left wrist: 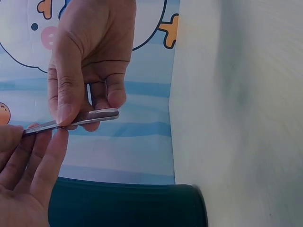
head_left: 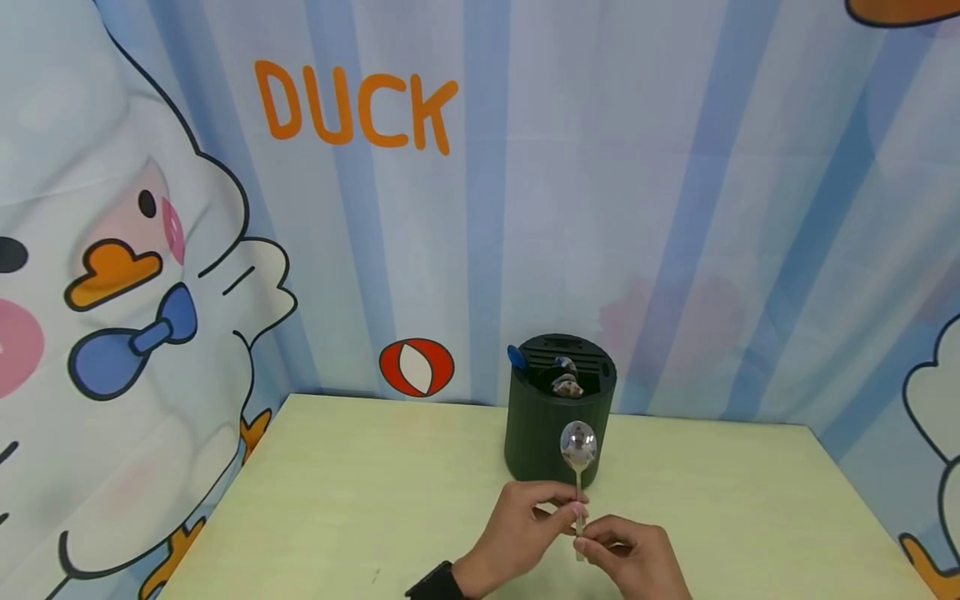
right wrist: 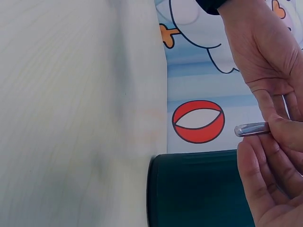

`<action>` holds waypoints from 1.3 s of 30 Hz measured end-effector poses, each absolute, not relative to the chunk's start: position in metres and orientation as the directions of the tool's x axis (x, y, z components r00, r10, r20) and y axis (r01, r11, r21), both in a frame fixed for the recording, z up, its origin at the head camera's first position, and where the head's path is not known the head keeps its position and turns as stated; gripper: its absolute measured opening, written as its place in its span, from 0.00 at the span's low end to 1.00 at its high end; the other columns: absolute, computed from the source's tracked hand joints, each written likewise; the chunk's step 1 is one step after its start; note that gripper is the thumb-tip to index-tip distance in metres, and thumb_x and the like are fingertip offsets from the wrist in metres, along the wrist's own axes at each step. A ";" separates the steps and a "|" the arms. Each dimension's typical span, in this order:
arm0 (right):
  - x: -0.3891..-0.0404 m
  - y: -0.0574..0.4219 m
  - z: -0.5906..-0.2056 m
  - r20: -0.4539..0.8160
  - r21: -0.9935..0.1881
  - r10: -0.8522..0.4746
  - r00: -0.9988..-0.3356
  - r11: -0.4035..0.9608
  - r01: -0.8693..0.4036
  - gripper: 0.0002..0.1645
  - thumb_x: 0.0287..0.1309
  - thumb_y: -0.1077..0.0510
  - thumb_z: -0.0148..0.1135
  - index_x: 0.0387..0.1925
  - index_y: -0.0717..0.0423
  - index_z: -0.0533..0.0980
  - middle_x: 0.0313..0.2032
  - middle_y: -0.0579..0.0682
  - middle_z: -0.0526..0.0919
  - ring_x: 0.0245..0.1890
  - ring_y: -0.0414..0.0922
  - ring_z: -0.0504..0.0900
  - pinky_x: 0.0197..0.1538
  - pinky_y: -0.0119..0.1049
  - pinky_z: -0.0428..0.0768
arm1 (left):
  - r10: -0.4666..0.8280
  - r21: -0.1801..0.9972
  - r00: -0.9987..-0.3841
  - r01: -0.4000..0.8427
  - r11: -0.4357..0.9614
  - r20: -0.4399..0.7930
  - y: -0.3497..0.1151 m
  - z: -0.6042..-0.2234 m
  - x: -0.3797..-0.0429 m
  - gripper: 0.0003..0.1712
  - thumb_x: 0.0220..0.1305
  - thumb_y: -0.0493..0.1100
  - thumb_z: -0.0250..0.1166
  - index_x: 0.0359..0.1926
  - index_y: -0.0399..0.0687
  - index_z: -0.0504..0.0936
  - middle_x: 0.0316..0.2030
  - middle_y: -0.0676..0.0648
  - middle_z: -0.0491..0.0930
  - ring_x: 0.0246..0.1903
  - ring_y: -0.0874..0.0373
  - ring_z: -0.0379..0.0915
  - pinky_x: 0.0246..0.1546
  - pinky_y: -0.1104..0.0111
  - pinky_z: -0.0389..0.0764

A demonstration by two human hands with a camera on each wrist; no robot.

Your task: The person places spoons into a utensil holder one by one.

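Observation:
A shiny metal spoon (head_left: 578, 446) stands nearly upright over the table, its bowl at the top. My left hand (head_left: 517, 527) pinches the handle around its middle between thumb and fingers. Lower down, near the handle's end, my right hand (head_left: 636, 550) pinches it too. In the left wrist view the tip of the spoon's handle (left wrist: 104, 114) sticks out past the right hand's fingers (left wrist: 68, 101). The handle end (right wrist: 251, 129) also shows in the right wrist view. Behind the spoon is a dark green utensil holder (head_left: 536, 437), partly overlapped by the bowl.
Inside the holder are shiny metal utensils (head_left: 567, 387) and a blue-tipped one (head_left: 516, 357) leaning at its left rim. The pale yellow table (head_left: 360, 492) ends at a blue striped cloth backdrop (head_left: 562, 208) with duck pictures. A black band (head_left: 437, 582) circles the left wrist.

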State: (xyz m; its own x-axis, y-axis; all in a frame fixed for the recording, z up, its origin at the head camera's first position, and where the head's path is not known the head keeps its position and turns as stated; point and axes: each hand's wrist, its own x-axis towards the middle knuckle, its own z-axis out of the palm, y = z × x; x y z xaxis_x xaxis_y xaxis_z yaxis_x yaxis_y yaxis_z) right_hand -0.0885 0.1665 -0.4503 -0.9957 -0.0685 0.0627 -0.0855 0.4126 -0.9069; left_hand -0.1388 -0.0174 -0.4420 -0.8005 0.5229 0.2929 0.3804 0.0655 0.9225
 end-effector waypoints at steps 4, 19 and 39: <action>-0.088 0.163 -0.449 0.053 -0.896 -0.061 -0.997 0.437 -0.074 0.13 0.55 0.50 0.70 0.35 0.55 0.84 0.29 0.48 0.88 0.30 0.41 0.86 0.36 0.29 0.85 | 0.507 0.915 -0.805 0.397 0.074 0.309 -0.018 -0.442 -0.138 0.12 0.70 0.45 0.60 0.46 0.46 0.86 0.45 0.42 0.86 0.40 0.64 0.84 0.35 0.76 0.84; -0.087 0.161 -0.413 0.401 -0.788 0.062 -0.914 0.533 -0.309 0.16 0.57 0.60 0.69 0.47 0.49 0.79 0.35 0.44 0.85 0.33 0.31 0.83 0.36 0.27 0.84 | 0.491 0.896 -0.788 0.442 0.032 0.371 -0.025 -0.435 -0.132 0.16 0.70 0.48 0.60 0.48 0.44 0.85 0.42 0.40 0.85 0.37 0.61 0.85 0.33 0.73 0.86; -0.117 0.146 -0.347 0.777 -0.477 -0.140 -0.614 0.504 -0.720 0.46 0.49 0.75 0.69 0.70 0.54 0.65 0.38 0.51 0.85 0.34 0.38 0.84 0.39 0.19 0.81 | 0.448 0.763 -0.693 0.645 0.035 0.565 -0.026 -0.397 -0.152 0.13 0.71 0.43 0.60 0.47 0.41 0.86 0.40 0.40 0.86 0.36 0.55 0.86 0.32 0.74 0.86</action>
